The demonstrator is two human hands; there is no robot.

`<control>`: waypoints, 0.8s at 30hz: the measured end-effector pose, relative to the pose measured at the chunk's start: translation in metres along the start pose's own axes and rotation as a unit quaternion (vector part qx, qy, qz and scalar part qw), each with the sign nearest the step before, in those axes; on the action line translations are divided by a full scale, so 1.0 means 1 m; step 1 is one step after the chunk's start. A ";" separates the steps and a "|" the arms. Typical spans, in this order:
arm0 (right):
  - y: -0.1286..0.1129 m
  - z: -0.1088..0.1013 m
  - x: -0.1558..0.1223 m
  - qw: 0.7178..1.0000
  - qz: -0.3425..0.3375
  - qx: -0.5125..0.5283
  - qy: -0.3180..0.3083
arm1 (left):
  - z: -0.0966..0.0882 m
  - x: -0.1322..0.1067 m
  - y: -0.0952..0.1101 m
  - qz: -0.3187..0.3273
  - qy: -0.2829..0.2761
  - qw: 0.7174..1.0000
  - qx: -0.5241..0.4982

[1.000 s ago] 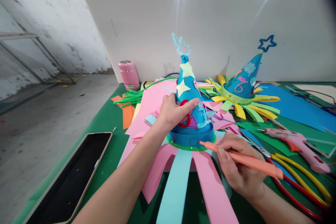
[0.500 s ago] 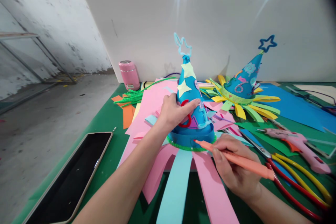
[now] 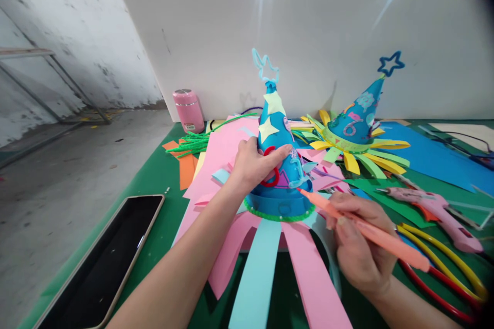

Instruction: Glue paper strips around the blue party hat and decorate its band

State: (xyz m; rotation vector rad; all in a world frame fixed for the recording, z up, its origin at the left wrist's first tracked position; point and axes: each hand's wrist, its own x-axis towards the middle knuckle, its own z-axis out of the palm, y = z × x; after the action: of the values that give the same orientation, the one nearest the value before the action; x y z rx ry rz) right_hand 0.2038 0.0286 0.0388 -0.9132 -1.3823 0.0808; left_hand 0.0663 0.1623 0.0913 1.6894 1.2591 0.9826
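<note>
A blue paper cone hat (image 3: 278,164) with star cut-outs, a red loop and a pale blue pipe-cleaner star on top stands on pink and light blue paper strips (image 3: 266,262). My left hand (image 3: 254,164) is wrapped round the cone's left side, gripping it. My right hand (image 3: 357,247) pinches an orange pen (image 3: 366,231), whose tip touches the right side of the cone's lower band, just above its green fuzzy rim.
A second blue cone hat (image 3: 357,118) with yellow and green strips stands at the back right. A pink glue gun (image 3: 438,211), red and yellow cables (image 3: 443,267), a dark tablet (image 3: 104,262), a pink flask (image 3: 189,110), green pipe cleaners (image 3: 193,144) and coloured paper sheets lie on the green table (image 3: 154,180). A white board stands behind.
My right hand has lifted and swung the pen tip from the front of the hat's green rim up to the right side of its band. My left hand stays on the cone.
</note>
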 end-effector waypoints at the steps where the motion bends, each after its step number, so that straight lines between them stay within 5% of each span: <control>1: -0.001 0.000 0.002 1.000 -0.004 0.001 -0.015 | 0.000 0.000 0.001 0.000 -0.003 1.000 0.003; 24: -0.013 0.008 0.007 0.990 -0.034 -0.048 -0.126 | 0.001 0.000 0.000 0.002 -0.006 1.000 -0.002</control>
State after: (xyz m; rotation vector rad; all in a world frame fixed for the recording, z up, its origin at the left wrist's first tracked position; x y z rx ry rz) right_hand 0.1929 0.0272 0.0516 -0.9594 -1.6631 0.0809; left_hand 0.0677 0.1619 0.0912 1.6929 1.2463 0.9755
